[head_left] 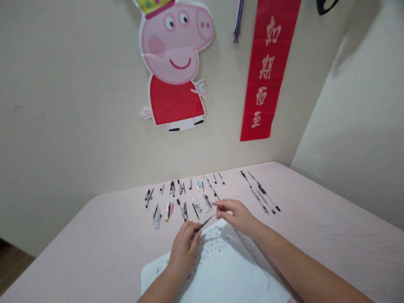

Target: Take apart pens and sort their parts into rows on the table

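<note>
A thin dark pen refill (205,221) with a pale far end slants up to the right between my two hands. My left hand (184,244) is closed around its lower part, above the top left of a white paper sheet (221,273). The thumb and fingers of my right hand (235,215) are pinched at the pale upper end. Part of the refill is hidden inside the left fingers. Beneath the hands, the sheet shows small printed or written marks. Just beyond lie loose pen parts, among them a black-capped pen piece (181,210) and a dark thin stick (196,211).
Several small groups of pen parts lie in rows toward the wall, including a pink-and-white piece (167,212). Long pens (265,194) lie at the right. The pink-covered table (78,252) meets a wall with a cartoon pig cutout (176,99) and a red banner (267,71).
</note>
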A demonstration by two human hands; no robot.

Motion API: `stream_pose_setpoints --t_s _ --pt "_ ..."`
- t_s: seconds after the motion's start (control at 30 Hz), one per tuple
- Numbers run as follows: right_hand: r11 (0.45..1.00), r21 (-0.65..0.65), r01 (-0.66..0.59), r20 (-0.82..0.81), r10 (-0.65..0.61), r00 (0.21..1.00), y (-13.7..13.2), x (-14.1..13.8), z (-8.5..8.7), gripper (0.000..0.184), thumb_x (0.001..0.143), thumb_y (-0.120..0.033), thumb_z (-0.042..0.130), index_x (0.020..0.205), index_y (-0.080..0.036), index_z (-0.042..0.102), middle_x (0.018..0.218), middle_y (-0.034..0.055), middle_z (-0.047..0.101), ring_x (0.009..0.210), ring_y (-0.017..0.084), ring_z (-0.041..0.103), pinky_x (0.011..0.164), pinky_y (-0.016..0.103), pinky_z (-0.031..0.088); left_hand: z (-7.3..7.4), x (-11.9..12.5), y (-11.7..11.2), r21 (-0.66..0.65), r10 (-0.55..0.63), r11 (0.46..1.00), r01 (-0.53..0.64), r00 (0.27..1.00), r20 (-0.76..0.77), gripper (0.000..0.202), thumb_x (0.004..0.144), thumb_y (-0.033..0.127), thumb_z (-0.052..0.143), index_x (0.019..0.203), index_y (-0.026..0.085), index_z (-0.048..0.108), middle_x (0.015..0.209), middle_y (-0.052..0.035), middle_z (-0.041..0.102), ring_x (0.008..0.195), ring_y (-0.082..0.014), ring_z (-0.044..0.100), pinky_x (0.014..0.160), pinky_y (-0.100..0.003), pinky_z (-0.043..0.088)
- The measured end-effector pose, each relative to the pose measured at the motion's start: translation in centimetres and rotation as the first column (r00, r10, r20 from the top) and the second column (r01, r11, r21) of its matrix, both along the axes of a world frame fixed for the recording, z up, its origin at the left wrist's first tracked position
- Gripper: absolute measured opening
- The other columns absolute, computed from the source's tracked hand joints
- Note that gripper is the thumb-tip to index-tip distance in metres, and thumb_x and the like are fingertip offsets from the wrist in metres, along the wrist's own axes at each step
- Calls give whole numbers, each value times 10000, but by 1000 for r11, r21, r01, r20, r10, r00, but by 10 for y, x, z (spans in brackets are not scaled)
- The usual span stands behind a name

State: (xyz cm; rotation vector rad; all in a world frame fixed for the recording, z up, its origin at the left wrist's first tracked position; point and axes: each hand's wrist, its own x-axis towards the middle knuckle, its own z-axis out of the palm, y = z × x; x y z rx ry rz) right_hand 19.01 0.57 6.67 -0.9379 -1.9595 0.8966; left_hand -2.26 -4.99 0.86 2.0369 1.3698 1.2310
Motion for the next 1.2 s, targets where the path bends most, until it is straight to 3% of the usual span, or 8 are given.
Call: stream_pose_setpoints --t_s 0.6,0.7,0.8,0.87,0.93,1.07,1.2 --pt "998 53 22 35 -24 999 -4 -7 -4 285 846 -330 571 1060 -180 683 759 43 670 699 150 625 683 280 499 1 0 -1 -32 -43 999 43 999 -7 201 874 244 482 987 197 642 906 -73 627 846 -197 609 758 -321 497" --pt "995 84 61 38 -65 997 3 -2 -6 276 854 -317 553 1052 -173 682 811 61 681 740 158 629 678 272 488 0 -1 -1 -49 -48 998 48 999 -14 209 882 240 469 1001 194 634 912 -77 620 858 -200 602 768 -325 491" --pt "972 137 193 55 -202 978 17 12 -11 258 870 -288 507 1020 -175 684 895 75 684 811 168 629 711 271 482 -2 -1 0 -45 -33 998 33 999 -9 208 879 234 467 999 187 630 923 -82 616 873 -203 599 779 -329 486" --pt "923 168 346 126 -368 921 29 25 -15 262 879 -245 460 991 -176 686 972 82 679 875 177 622 748 276 473 -3 -2 1 -34 -20 999 20 1000 -1 207 875 231 467 994 183 630 926 -84 617 874 -205 601 781 -331 487" --pt "876 207 435 310 -480 821 39 41 -20 268 861 -186 450 976 -162 691 982 90 677 895 187 616 794 284 449 -5 -2 2 -22 -6 1000 6 1000 8 207 872 228 465 991 181 628 921 -83 617 871 -205 604 780 -332 488" --pt "835 268 480 636 -528 563 49 62 -31 251 810 -174 519 972 -95 693 998 154 665 950 241 599 839 307 396 -8 -2 3 -14 9 1000 -8 1000 14 201 871 229 470 987 186 629 912 -78 618 866 -201 605 773 -331 492" --pt "825 282 489 727 -517 452 49 65 -37 233 808 -244 544 917 -90 681 975 168 664 922 258 605 777 309 392 -7 -2 3 3 16 1000 -16 1000 21 198 862 228 483 978 195 640 900 -70 629 855 -198 611 765 -326 498"
